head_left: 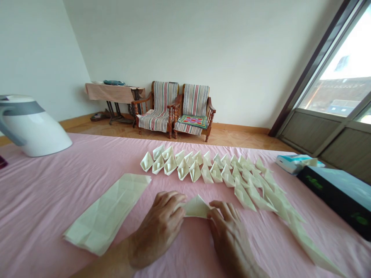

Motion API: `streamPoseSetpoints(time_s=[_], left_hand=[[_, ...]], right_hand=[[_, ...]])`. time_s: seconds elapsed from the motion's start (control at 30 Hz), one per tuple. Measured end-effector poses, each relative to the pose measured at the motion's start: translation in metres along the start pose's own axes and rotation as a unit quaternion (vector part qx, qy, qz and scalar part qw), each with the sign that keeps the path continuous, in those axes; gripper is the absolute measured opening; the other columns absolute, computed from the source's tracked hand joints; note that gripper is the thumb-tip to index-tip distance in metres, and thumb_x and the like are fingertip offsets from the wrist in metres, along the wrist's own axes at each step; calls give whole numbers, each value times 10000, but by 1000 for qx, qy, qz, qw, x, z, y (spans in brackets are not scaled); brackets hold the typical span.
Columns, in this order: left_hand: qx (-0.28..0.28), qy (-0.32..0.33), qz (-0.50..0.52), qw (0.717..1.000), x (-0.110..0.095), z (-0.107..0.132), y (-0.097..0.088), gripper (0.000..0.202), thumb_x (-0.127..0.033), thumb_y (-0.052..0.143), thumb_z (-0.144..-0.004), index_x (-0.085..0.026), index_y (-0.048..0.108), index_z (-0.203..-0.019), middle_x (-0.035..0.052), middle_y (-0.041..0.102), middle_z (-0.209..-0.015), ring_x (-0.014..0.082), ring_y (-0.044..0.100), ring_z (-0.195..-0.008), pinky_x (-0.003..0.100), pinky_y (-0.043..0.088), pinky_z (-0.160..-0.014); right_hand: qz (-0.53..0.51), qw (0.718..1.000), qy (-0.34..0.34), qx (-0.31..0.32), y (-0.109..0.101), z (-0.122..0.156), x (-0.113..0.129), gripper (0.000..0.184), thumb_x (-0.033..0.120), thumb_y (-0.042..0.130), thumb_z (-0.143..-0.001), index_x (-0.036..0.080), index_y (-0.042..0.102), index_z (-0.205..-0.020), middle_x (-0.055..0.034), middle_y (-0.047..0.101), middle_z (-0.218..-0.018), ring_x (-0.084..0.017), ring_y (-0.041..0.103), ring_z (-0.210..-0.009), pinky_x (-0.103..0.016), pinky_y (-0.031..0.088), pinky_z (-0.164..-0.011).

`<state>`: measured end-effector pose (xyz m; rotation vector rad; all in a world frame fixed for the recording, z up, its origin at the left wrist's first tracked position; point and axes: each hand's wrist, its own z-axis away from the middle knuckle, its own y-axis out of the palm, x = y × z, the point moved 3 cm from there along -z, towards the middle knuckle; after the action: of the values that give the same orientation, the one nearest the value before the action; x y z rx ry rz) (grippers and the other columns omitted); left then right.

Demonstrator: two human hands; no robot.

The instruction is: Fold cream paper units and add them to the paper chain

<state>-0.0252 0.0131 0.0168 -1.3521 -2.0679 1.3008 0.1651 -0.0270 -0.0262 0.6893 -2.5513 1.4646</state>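
Observation:
A partly folded piece of pale paper [197,207], peaked at its far side, lies on the pink cloth between my hands. My left hand [162,222] grips its left end with curled fingers. At its right end, the fingers of my right hand [228,229] are bent and press on the corner; the thumb is mostly hidden. Just beyond are rows of folded paper boats [183,170], set close together and running off to the right. To the left of my left hand rests a flat stack of creased paper strips [107,212].
A white and grey jug [43,129] stands at the far left of the pink-covered table [95,154]. On the right are a black box [336,197] and a tissue pack [292,162]. Past the table, two wooden chairs [193,106] stand by the wall.

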Motion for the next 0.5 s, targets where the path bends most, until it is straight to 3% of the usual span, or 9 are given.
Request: streamPoseSetpoints(time_s=[0.23, 0.37, 0.5], left_hand=[[53, 44, -5, 998, -4, 0, 9, 157, -112, 509, -952, -171, 628, -1036, 59, 637, -1121, 221, 517, -1111, 401, 366, -961], [58, 59, 17, 996, -3, -1, 15, 198, -123, 458, -979, -158, 615, -1094, 68, 666, -1076, 192, 575, -1041, 385, 385, -942], [93, 33, 34, 995, -2, -3, 15, 265, -112, 495, -954, -198, 583, -1189, 54, 658, -1098, 203, 571, -1040, 375, 389, -922]], right_hand=[[4, 1000, -2, -8, -2, -1, -2, 250, 53, 475, -863, 249, 628, -879, -52, 594, -1109, -229, 536, -942, -347, 428, -764], [9, 1000, -10, -5, -7, 2, 3, 214, 90, 506, -858, 254, 643, -854, -38, 617, -952, -217, 535, -833, -352, 401, -727], [-5, 1000, -7, 6, -14, 2, 8, 129, 216, 549, -884, 263, 653, -823, -21, 613, -839, -196, 551, -770, -345, 402, -717]])
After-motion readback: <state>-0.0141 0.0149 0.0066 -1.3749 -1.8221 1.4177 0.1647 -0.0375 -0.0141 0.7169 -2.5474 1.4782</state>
